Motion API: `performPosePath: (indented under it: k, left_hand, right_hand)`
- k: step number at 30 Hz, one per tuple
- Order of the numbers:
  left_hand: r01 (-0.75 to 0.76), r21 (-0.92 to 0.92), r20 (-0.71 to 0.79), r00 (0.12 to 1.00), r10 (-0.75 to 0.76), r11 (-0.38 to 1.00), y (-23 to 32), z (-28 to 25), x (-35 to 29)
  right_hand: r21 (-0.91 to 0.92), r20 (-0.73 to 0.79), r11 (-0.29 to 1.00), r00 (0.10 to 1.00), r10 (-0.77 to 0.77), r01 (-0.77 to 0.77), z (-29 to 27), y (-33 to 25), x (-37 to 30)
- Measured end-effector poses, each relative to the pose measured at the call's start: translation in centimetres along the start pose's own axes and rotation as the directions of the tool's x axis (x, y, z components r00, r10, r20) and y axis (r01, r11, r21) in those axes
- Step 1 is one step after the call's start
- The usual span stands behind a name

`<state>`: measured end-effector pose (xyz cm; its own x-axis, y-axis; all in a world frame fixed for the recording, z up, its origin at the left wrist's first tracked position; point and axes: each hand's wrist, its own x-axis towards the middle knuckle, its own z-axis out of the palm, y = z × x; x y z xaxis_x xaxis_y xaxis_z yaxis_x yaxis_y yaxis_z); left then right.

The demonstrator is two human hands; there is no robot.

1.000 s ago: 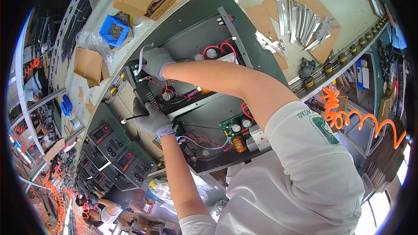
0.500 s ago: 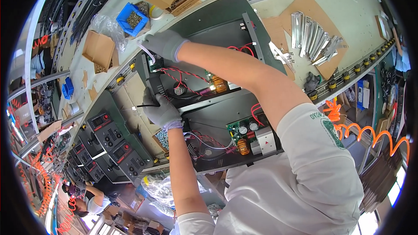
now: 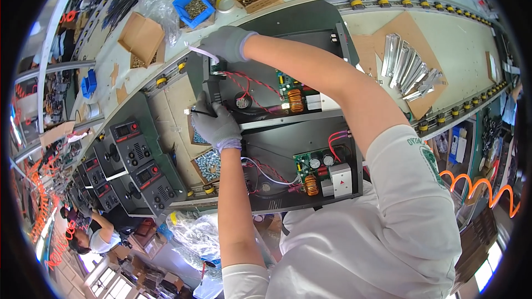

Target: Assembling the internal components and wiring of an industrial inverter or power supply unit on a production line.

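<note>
Two dark metal chassis lie side by side before me, a far chassis (image 3: 266,61) and a near chassis (image 3: 260,144). My right hand (image 3: 226,44), grey-gloved, is closed at the far chassis's left end, its fingertips at a white cable (image 3: 204,52). Beside it stands a black front panel (image 3: 211,86) with a small green board. My left hand (image 3: 219,126), also gloved, is closed around a thin black cable (image 3: 203,113) at the panel's near end. A white connector (image 3: 187,111) sticks out past its fingers. Twisted red wires (image 3: 244,79) run from the panel to a copper coil (image 3: 295,100).
Finished-looking units with knobs (image 3: 147,174) stand to the left. A blue bin of screws (image 3: 194,6) and cardboard boxes (image 3: 141,39) line the far bench. Metal strips (image 3: 404,63) lie on cardboard at right. A co-worker (image 3: 100,235) is at lower left.
The scene has shifted slightly to the right in view. Both hands stay at the front panel, still closed around the cables.
</note>
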<state>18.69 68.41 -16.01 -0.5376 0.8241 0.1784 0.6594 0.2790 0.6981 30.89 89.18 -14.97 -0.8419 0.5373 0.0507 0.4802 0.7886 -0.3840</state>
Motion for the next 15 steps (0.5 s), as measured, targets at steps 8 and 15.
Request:
performPosePath:
  k: [8, 15]
  left_hand:
    - [-0.080, 0.301, 0.005, 0.997, 0.083, 0.950, 1.7, -1.3, 0.0]
    - [-0.010, 0.390, 0.084, 0.996, -0.025, 0.921, -0.6, -0.1, 0.7]
  right_hand:
    - [0.247, 0.099, 0.860, 0.894, 0.437, -0.447, -3.4, -8.0, -4.7]
    - [0.530, -0.342, 0.841, 0.935, 0.094, 0.109, 0.0, -11.5, -7.2]
